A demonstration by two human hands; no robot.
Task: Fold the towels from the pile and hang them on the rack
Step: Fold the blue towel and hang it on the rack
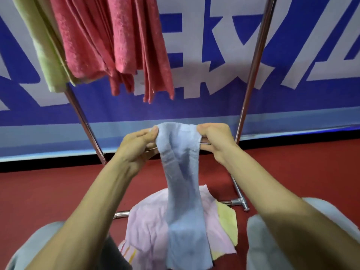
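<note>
A light blue towel [183, 195] hangs in a long narrow strip from both my hands. My left hand [136, 149] pinches its upper left edge and my right hand [216, 141] pinches its upper right edge, held close together at mid-height. Its lower end trails over the pile [148, 228] of pink, yellow and striped towels on the floor below. The metal rack [253, 71] stands behind. Pink towels [116, 41] and a green towel [44, 49] hang from its top, which is out of frame.
A blue and white banner [214, 55] covers the wall behind the rack. The floor [48, 191] is red. The rack's foot bar [236, 201] lies on the floor just behind the pile. My knees in grey trousers [259, 240] flank the pile.
</note>
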